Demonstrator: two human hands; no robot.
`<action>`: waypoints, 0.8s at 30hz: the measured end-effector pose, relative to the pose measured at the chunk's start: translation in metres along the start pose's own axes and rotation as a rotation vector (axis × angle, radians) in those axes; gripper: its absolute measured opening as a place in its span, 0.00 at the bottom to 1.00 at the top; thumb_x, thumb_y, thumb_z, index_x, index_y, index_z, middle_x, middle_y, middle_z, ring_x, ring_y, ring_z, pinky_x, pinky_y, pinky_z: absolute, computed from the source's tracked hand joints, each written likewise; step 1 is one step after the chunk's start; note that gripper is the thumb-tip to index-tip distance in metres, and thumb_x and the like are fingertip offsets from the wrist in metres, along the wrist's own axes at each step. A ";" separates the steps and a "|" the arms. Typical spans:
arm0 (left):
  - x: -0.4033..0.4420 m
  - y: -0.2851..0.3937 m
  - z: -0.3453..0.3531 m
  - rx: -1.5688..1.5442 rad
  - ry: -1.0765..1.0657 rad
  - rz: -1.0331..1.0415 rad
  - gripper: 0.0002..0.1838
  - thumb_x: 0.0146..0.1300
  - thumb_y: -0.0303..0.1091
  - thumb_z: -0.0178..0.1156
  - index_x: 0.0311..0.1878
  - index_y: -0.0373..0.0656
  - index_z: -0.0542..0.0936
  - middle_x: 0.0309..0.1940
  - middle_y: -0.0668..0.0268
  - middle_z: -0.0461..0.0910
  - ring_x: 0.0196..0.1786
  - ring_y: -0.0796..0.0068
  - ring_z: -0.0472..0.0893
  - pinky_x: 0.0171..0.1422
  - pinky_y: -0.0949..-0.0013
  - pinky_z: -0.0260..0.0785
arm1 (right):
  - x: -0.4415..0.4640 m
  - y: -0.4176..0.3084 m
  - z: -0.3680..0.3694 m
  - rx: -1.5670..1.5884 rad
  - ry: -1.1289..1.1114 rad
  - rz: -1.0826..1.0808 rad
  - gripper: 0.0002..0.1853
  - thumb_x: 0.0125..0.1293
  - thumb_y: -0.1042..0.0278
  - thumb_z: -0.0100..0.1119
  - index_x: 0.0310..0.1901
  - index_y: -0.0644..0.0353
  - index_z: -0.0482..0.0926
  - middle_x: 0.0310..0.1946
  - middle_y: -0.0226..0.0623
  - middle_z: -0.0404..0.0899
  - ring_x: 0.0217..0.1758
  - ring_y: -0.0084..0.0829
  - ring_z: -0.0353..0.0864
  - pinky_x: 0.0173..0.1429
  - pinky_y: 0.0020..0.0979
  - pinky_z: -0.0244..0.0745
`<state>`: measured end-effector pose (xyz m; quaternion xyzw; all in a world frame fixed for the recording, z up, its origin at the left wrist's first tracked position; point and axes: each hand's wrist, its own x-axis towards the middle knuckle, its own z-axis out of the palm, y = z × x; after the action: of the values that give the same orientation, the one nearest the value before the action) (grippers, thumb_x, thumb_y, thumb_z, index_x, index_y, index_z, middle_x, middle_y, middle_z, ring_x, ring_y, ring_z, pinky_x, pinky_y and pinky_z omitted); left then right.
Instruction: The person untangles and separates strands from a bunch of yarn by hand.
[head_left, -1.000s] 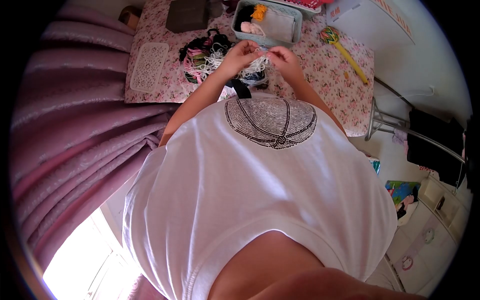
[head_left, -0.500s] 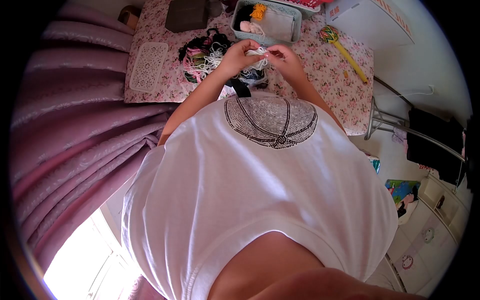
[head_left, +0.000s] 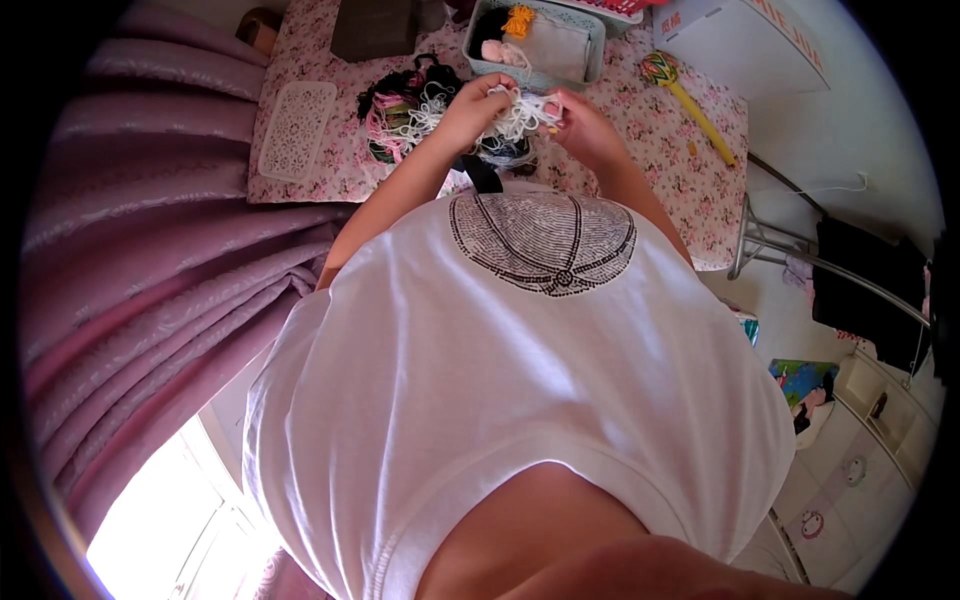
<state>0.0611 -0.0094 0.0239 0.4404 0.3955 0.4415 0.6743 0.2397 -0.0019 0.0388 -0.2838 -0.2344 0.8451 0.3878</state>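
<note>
A loose bunch of white yarn (head_left: 522, 118) stretches between my two hands above the table. My left hand (head_left: 480, 106) is closed on its left side, fingers curled into the strands. At the other end my right hand (head_left: 582, 122) grips the yarn between thumb and fingers. Below and to the left lies a tangled heap of yarn (head_left: 392, 118) in black, pink, green and white. Part of that heap is hidden behind my left hand and forearm.
A light blue basket (head_left: 598, 62) with yarn balls stands just beyond my hands. On the flowered tablecloth (head_left: 680, 190) are a white lace-patterned tray (head_left: 298, 132), a dark box (head_left: 372, 30), a yellow-handled stick (head_left: 700, 122) and a white carton (head_left: 735, 50) at the right.
My hands have moved apart, the right one shifting right and slightly down. The white yarn between them is now spread wider and shows more loops.
</note>
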 end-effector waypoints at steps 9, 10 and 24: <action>0.002 -0.014 -0.013 -0.046 0.088 -0.051 0.11 0.53 0.33 0.49 0.38 0.38 0.70 0.28 0.70 0.71 0.30 0.83 0.69 0.35 0.80 0.61 | 0.015 -0.006 -0.050 -0.500 0.208 -0.198 0.03 0.55 0.71 0.49 0.29 0.57 0.67 0.17 0.23 0.64 0.21 0.15 0.62 0.27 0.17 0.59; 0.002 -0.017 -0.013 -0.013 0.056 -0.046 0.12 0.53 0.33 0.50 0.39 0.38 0.70 0.29 0.70 0.71 0.30 0.83 0.68 0.35 0.80 0.61 | 0.015 -0.006 -0.050 -0.436 0.239 -0.215 0.03 0.56 0.70 0.48 0.29 0.57 0.67 0.17 0.23 0.64 0.20 0.16 0.63 0.27 0.18 0.60; 0.003 -0.008 -0.019 -0.163 0.113 -0.170 0.12 0.49 0.39 0.61 0.34 0.43 0.76 0.26 0.75 0.74 0.25 0.87 0.68 0.28 0.82 0.56 | 0.019 -0.009 -0.083 -0.098 0.108 0.045 0.09 0.60 0.62 0.42 0.30 0.56 0.67 0.15 0.22 0.58 0.12 0.14 0.49 0.19 0.18 0.49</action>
<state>0.0466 -0.0033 0.0104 0.3236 0.4315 0.4374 0.7195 0.2891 0.0336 -0.0219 -0.3529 -0.2478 0.8244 0.3666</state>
